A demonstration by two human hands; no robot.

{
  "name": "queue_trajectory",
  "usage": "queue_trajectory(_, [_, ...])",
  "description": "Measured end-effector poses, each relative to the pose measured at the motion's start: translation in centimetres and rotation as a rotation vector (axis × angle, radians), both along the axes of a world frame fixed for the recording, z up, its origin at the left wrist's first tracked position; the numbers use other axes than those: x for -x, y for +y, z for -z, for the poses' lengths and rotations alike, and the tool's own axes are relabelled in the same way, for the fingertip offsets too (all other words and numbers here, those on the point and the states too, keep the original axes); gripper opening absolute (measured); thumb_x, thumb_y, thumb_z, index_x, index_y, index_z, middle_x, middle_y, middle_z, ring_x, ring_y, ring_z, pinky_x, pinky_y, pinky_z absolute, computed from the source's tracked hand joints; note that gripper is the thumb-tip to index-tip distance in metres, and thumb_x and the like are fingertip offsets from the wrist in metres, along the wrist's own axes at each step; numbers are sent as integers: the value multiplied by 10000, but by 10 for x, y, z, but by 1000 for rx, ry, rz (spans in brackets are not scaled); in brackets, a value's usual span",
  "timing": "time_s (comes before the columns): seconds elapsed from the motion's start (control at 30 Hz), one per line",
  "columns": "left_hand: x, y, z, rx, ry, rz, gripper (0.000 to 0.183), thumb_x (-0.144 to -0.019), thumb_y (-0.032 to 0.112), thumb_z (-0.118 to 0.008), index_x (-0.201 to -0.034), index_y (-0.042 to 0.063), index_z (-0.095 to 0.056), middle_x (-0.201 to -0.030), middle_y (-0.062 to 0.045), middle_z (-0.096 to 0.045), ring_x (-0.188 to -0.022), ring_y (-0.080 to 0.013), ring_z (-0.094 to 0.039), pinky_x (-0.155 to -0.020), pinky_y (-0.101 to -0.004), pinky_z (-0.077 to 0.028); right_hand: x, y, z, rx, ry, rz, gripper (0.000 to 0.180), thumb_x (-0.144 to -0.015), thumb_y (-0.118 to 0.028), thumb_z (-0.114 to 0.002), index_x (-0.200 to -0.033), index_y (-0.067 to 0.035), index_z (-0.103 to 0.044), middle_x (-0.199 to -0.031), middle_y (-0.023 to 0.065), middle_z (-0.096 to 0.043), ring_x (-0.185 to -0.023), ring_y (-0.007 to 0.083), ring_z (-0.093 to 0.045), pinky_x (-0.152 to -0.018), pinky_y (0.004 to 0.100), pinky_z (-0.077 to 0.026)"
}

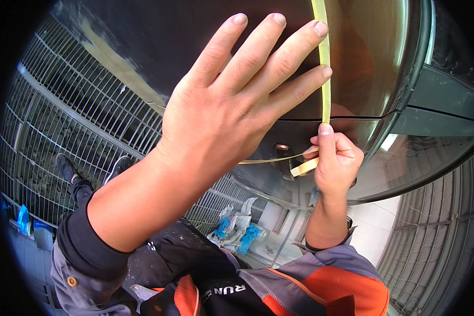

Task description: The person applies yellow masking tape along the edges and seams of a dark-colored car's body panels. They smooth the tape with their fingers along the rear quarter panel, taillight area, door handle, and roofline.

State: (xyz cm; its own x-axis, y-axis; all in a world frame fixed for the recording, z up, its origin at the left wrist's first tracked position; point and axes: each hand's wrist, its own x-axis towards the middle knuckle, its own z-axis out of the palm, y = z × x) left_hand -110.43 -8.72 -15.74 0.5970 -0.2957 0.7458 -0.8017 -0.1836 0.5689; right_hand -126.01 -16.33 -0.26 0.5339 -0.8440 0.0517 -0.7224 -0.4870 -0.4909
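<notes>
My left hand [229, 98] is spread flat over a dark, glossy car body panel [363, 91], palm down, with its thumb hidden. Two of its fingertips touch a strip of yellow masking tape [326, 93] that runs up the panel and across a panel seam. Below them my right hand [335, 158] pinches the strip's lower end under its thumb. A small roll of the same tape [305, 167] shows at its curled fingers. A thin tape-like band runs from there to the left, behind my left forearm. Beside the roll is a door handle [284, 158].
Metal floor grating [43, 102] lies at the left, with dark shoes [65, 167] on it. Crumpled paper and blue material [237, 229] lie low in the middle. Blue items [23, 221] stand at the far left. Window trim [416, 75] curves along the right, and a ribbed shutter-like surface [430, 237] is beyond.
</notes>
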Motion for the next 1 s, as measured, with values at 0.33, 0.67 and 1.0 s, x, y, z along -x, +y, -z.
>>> queue_trajectory(0.33, [-3,8,-2,-35,-3,41,535,-886,345,-634,-1417,300,-678,-1677,-24,-451,-1484,-260,-455,-1270,-497,-359,-1,0,1,-10,8,18,344,-1055,-215,-748,-828,44,-748,-636,45,-684,-553,98,-671,-507,238,-500])
queue_trajectory(0.67, [3,15,-16,-115,12,112,530,-909,359,-610,-1429,281,-677,-1674,-76,-454,-1489,-289,-453,-1275,-510,-353,-4,2,-2,-26,26,55,349,-1055,-218,-748,-821,40,-743,-632,47,-685,-548,98,-668,-494,239,-490])
queue_trajectory(1.0, [56,24,-39,-372,-19,232,651,-979,398,-556,-1593,183,-542,-1753,-120,-336,-1590,-339,-329,-1311,-540,-292,3,-2,-4,-76,46,41,315,-1066,-209,-721,-884,44,-767,-692,63,-735,-583,81,-665,-520,235,-488])
